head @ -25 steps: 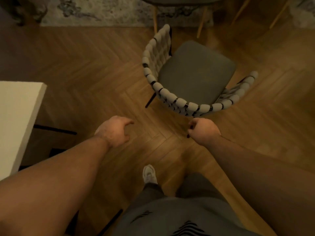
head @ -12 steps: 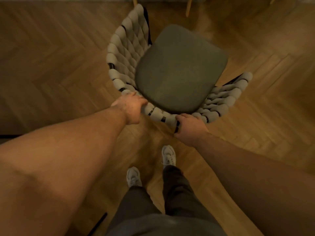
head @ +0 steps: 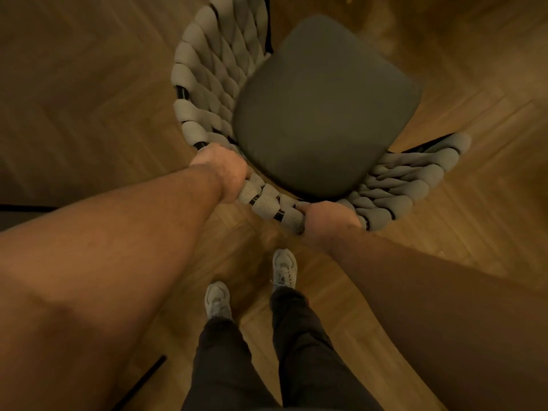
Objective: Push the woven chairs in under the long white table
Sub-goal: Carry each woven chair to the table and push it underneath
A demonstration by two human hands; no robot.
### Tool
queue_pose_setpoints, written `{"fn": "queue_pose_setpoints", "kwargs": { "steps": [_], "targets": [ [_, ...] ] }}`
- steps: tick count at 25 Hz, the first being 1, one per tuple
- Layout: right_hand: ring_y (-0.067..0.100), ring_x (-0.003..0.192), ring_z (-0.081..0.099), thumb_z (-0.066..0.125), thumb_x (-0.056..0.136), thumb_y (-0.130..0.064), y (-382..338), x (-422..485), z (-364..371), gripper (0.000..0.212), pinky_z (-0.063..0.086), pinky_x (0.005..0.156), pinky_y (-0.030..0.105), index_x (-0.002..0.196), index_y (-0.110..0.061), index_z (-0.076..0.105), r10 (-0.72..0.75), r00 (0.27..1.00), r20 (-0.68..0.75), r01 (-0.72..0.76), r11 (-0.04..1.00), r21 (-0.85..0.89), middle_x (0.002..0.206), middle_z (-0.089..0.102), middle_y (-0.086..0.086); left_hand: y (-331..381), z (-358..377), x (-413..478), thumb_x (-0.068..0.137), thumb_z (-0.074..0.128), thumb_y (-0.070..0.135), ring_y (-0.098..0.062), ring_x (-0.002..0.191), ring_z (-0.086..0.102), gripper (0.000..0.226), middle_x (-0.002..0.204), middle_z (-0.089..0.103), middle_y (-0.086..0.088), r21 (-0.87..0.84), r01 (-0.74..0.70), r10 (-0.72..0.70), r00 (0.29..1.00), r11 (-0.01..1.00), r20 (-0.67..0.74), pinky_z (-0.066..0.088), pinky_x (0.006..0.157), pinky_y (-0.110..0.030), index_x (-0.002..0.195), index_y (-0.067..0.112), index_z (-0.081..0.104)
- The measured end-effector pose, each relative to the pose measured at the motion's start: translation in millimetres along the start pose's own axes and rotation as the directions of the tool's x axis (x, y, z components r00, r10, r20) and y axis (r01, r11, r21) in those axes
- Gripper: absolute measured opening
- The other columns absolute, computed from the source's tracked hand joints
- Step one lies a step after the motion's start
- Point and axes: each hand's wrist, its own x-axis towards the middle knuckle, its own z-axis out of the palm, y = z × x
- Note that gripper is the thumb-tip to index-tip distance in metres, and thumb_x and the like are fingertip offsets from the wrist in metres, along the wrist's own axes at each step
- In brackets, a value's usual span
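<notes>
From the head camera, it was all herringbone wood floor (head: 89,93), warm brown planks zigzagging out to every edge, dim toward nine o'clock and brighter toward three. A thin black bar (head: 139,381) lay slanted on the floor down at seven o'clock, and another dark strip (head: 26,207) ran in from the edge at nine; what either belonged to could not be told. No white table showed anywhere in this view. The woven chair (head: 207,84) filled the frame from centre to twelve o'clock, its top cut off by the upper edge, its legs hidden beneath the seat. And what a chair: a curved back of thick pale-grey woven straps wrapped over a black frame, bending round from eleven o'clock through six to three, cradling a dark grey padded seat cushion (head: 323,105) with rounded corners. The left hand (head: 225,170) was clamped over the back rim at about nine o'clock of the chair, fingers curled over the far side and out of sight. The right hand (head: 329,218) gripped the same rim at about six o'clock, knuckles up, fingers wrapped under the straps. Both bare forearms reached in from the lower corners. Below, at six o'clock, two pale sneakers (head: 284,269) and dark trousers (head: 299,351) stood just behind the chair, the right foot slightly ahead.
</notes>
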Motion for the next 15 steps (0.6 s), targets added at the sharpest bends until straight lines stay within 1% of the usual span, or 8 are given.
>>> {"fn": "queue_pose_setpoints", "kwargs": {
  "steps": [1, 3, 6, 7, 9, 11, 12, 15],
  "targets": [
    [0.024, 0.106, 0.065, 0.066, 0.1, -0.028, 0, -2, -1, 0.048, 0.056, 0.094, 0.046, 0.147, -0.035, 0.053, 0.001, 1.0, 0.002, -0.001, 1.0, 0.001, 0.119, 0.067, -0.001, 2, -1, -3, 0.087, 0.066, 0.034, -0.021, 0.087, 0.064, 0.022, 0.093, 0.066, 0.005, -0.008, 0.016, -0.016, 1.0, 1.0, 0.004, 0.058, 0.081, -0.044, 0.108, 0.039, 0.068],
    [0.022, 0.103, 0.064, 0.064, 0.1, -0.024, -1, -9, -2, 0.05, 0.057, 0.095, 0.046, 0.147, -0.035, 0.053, -0.009, 1.0, 0.008, 0.009, 1.0, -0.026, 0.116, 0.067, -0.002, 6, 4, -11, 0.088, 0.064, 0.032, -0.021, 0.088, 0.064, 0.021, 0.094, 0.066, 0.004, -0.037, 0.047, -0.046, 0.998, 0.998, 0.032, 0.058, 0.084, -0.046, 0.107, 0.038, 0.068],
    [0.019, 0.093, 0.055, 0.064, 0.099, -0.021, -5, -19, 0, 0.05, 0.058, 0.095, 0.045, 0.146, -0.035, 0.053, -0.079, 0.997, 0.006, 0.079, 0.992, -0.096, 0.102, 0.056, -0.003, 14, 22, -35, 0.091, 0.061, 0.028, -0.022, 0.091, 0.064, 0.021, 0.099, 0.066, 0.003, -0.094, 0.078, -0.074, 0.996, 0.992, 0.049, 0.058, 0.084, -0.046, 0.109, 0.037, 0.067],
    [0.019, 0.092, 0.054, 0.064, 0.099, -0.021, -7, -22, 0, 0.05, 0.057, 0.095, 0.044, 0.146, -0.035, 0.054, -0.102, 0.995, 0.013, 0.103, 0.986, -0.131, 0.103, 0.055, -0.002, 18, 29, -44, 0.092, 0.061, 0.027, -0.021, 0.091, 0.063, 0.021, 0.1, 0.065, 0.002, -0.127, 0.092, -0.085, 0.995, 0.988, 0.06, 0.058, 0.083, -0.046, 0.11, 0.036, 0.067],
    [0.02, 0.097, 0.057, 0.061, 0.101, -0.022, -11, -30, 2, 0.051, 0.057, 0.095, 0.043, 0.149, -0.037, 0.052, -0.16, 0.987, 0.031, 0.163, 0.96, -0.226, 0.113, 0.06, 0.001, 29, 44, -65, 0.093, 0.061, 0.029, -0.021, 0.091, 0.063, 0.022, 0.103, 0.067, 0.001, -0.207, 0.12, -0.104, 0.991, 0.971, 0.089, 0.057, 0.081, -0.043, 0.114, 0.034, 0.067],
    [0.023, 0.106, 0.062, 0.057, 0.102, -0.021, -15, -37, 8, 0.053, 0.057, 0.094, 0.043, 0.151, -0.04, 0.05, -0.205, 0.978, 0.041, 0.207, 0.92, -0.333, 0.122, 0.064, 0.003, 40, 60, -89, 0.094, 0.062, 0.03, -0.021, 0.097, 0.065, 0.029, 0.109, 0.068, 0.0, -0.295, 0.148, -0.119, 0.987, 0.944, 0.112, 0.057, 0.081, -0.04, 0.122, 0.034, 0.067],
    [0.024, 0.107, 0.063, 0.057, 0.101, -0.02, -16, -38, 12, 0.054, 0.057, 0.093, 0.043, 0.151, -0.041, 0.05, -0.219, 0.974, 0.049, 0.221, 0.9, -0.375, 0.121, 0.064, 0.003, 45, 68, -100, 0.093, 0.064, 0.031, -0.021, 0.1, 0.065, 0.035, 0.113, 0.068, 0.001, -0.359, 0.158, -0.122, 0.985, 0.92, 0.119, 0.056, 0.081, -0.038, 0.128, 0.036, 0.065],
    [0.023, 0.093, 0.059, 0.058, 0.098, -0.018, -22, -45, 19, 0.056, 0.051, 0.079, 0.038, 0.149, -0.04, 0.05, -0.257, 0.96, 0.112, 0.278, 0.822, -0.496, 0.107, 0.06, 0.0, 59, 94, -137, 0.089, 0.071, 0.04, -0.023, 0.116, 0.063, 0.06, 0.132, 0.065, 0.002, -0.504, 0.157, -0.078, 0.982, 0.85, 0.173, 0.055, 0.088, -0.037, 0.146, 0.046, 0.053]
  ]
}}
